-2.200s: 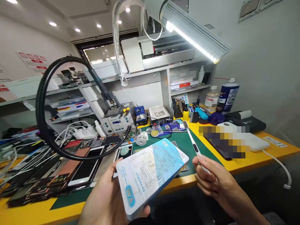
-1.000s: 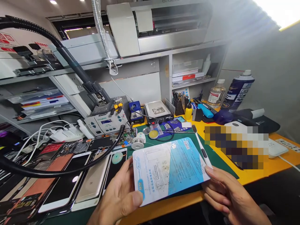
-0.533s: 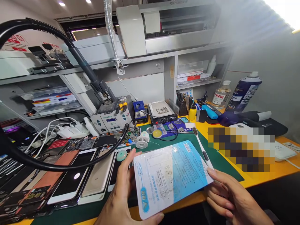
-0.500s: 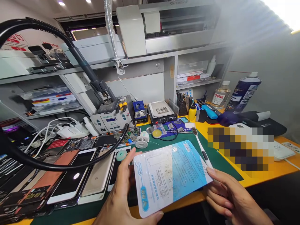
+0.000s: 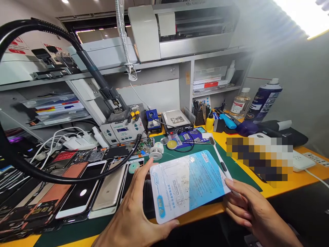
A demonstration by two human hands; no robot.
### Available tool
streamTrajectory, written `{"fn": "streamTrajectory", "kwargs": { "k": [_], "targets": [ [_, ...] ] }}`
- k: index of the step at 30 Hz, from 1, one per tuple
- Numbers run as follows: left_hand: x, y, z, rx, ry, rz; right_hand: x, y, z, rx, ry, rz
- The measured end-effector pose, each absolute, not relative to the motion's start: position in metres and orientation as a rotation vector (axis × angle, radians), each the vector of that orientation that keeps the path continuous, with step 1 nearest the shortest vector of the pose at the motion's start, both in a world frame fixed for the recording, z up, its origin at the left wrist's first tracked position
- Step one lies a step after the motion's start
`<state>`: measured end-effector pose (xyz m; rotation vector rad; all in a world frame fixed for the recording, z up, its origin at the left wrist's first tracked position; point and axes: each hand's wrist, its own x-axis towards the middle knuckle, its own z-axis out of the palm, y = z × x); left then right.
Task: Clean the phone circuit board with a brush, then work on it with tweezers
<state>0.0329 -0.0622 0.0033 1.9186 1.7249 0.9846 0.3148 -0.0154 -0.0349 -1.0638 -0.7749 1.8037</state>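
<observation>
A flat blue-and-white printed package (image 5: 190,185) is held tilted above the front of the bench. My left hand (image 5: 136,209) grips its left edge, with the fingers behind and the thumb at the lower edge. At its right corner, my right hand (image 5: 246,202) is closed, the thumb pressed near that corner. A white toothbrush (image 5: 220,158) with dark bristles and a dark grip patch rises from my right hand, its bristle end pointing away from me. Fingers behind the package are partly hidden.
Phones, among them a gold one (image 5: 108,188), and opened phone parts cover the left of the green mat (image 5: 246,176). Behind stand a solder spool (image 5: 155,155), a rework station (image 5: 123,128) and a yellow bottle (image 5: 209,121). A black hose (image 5: 64,180) loops across the left.
The package sits slightly higher and further right in view, tilted back a little more. Both hands keep their hold. The camera view has shifted slightly.
</observation>
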Motion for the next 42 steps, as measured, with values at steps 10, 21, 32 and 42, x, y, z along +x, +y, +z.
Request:
{"fn": "streamTrajectory", "kwargs": {
  "k": [10,21,32,42],
  "targets": [
    [0.032,-0.057,-0.001,2.019,1.653,1.075,0.317,-0.017,-0.036,-1.043,-0.799,1.798],
    [-0.006,-0.023,0.04,1.361,1.481,1.388,0.348,0.002,-0.023,-1.066,-0.817,1.47],
    [-0.01,-0.023,0.055,1.275,1.52,1.438,0.366,-0.005,-0.03,-1.077,-0.877,1.458],
    [-0.035,-0.031,0.049,1.158,1.609,1.521,0.349,-0.003,-0.024,-1.501,-1.605,1.013]
  ]
}}
